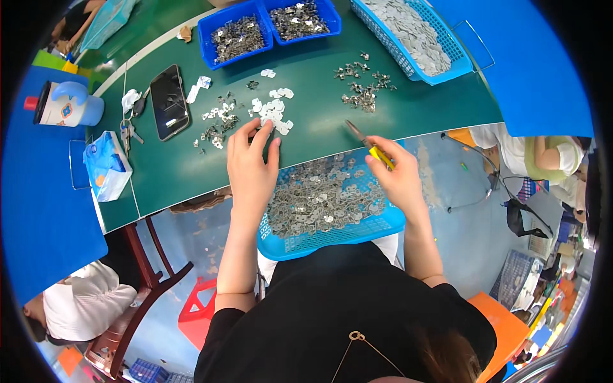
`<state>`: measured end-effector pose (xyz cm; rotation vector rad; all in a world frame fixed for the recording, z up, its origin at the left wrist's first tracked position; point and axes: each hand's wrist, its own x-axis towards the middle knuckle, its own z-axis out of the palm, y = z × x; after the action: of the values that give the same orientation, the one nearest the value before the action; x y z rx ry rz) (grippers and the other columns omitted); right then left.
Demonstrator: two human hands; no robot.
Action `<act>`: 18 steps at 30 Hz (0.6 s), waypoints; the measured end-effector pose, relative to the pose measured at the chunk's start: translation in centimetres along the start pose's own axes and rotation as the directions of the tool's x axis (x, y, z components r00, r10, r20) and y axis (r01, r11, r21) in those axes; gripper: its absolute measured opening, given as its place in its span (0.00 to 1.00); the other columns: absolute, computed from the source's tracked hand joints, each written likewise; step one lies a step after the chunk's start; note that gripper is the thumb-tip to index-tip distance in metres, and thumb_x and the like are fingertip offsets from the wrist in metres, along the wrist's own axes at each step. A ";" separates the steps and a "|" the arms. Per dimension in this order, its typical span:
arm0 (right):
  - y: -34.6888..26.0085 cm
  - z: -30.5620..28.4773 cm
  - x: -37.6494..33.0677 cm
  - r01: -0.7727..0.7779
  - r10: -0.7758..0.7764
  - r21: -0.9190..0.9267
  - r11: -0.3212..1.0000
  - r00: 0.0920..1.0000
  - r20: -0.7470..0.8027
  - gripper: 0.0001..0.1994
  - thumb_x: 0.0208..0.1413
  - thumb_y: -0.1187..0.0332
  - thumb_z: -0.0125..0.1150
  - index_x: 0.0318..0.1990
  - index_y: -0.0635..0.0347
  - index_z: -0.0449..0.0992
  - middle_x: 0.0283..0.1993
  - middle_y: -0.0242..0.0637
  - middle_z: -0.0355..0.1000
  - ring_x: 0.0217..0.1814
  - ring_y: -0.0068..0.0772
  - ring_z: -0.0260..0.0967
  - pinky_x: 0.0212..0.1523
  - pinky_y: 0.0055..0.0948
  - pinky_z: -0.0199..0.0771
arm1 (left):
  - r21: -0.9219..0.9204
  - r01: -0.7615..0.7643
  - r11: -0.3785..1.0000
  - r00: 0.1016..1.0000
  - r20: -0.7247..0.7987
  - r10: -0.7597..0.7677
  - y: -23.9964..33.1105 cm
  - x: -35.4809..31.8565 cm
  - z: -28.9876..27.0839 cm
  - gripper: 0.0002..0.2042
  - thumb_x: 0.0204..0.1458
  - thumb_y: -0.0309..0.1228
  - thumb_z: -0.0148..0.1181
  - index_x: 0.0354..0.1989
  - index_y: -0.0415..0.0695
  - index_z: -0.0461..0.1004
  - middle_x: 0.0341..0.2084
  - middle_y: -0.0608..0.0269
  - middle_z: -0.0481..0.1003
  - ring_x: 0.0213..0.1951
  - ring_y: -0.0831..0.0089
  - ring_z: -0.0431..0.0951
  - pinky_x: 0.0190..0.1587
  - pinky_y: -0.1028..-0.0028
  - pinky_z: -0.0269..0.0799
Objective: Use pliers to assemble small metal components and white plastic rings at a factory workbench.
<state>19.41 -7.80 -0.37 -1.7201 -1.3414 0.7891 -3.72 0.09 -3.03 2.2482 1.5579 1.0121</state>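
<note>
Black shirt front (332, 300) nearest; just beyond it the lap basket (394, 223), my landmark, loaded with small grey metal pieces (319, 204). Step in hand, as I judge it: picking at the pale flat pieces (273, 113), tool at the ready. Next move seems to call for singling out one piece and pinching it by its edge.

Left to right: phone (170, 102) on the green table (421, 105), beyond and well left of the basket. Left hand (250, 156) past the basket's far left corner, back up, forearm along its left side. Fingers half open, thumb apart from forefinger, nothing seen gripped; forefinger tip at the pale pieces, which lie beyond the basket's left half. Right hand (399, 175) at the basket's far right corner, fingers curled round a yellow-handled tool (381, 157), dark tip angled away and leftward. Dark metal bits (363, 99) heaped beyond the basket's right half.
</note>
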 end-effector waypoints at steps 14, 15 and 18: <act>-1.6 -0.3 1.6 0.005 0.012 -0.301 0.954 0.998 0.053 0.15 0.47 0.65 0.59 0.42 0.63 0.74 0.40 0.45 0.73 0.41 0.45 0.71 0.42 0.32 0.70 | -0.144 -0.255 0.956 0.956 0.112 0.271 4.8 6.2 4.8 0.10 0.44 0.25 0.58 0.37 0.47 0.75 0.30 0.64 0.73 0.35 0.63 0.73 0.37 0.65 0.70; -1.5 -0.4 1.5 0.005 0.014 -0.310 0.951 0.998 0.057 0.15 0.47 0.66 0.59 0.42 0.64 0.74 0.40 0.46 0.73 0.41 0.45 0.72 0.42 0.32 0.70 | -0.142 -0.258 0.956 0.955 0.111 0.274 4.9 6.8 5.6 0.10 0.44 0.25 0.58 0.37 0.47 0.75 0.30 0.64 0.73 0.35 0.63 0.73 0.37 0.65 0.70; -0.6 -0.9 0.8 0.027 -0.015 -0.256 0.966 0.999 0.049 0.16 0.47 0.68 0.60 0.43 0.66 0.73 0.39 0.47 0.73 0.41 0.42 0.72 0.42 0.30 0.69 | -0.163 -0.321 0.933 0.922 0.173 0.347 4.8 7.6 7.3 0.07 0.45 0.27 0.57 0.34 0.47 0.76 0.29 0.63 0.73 0.35 0.63 0.74 0.35 0.65 0.71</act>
<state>20.07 -7.09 0.62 -1.8927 -1.5472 0.6694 6.02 6.31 -2.75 2.4846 1.0156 0.9025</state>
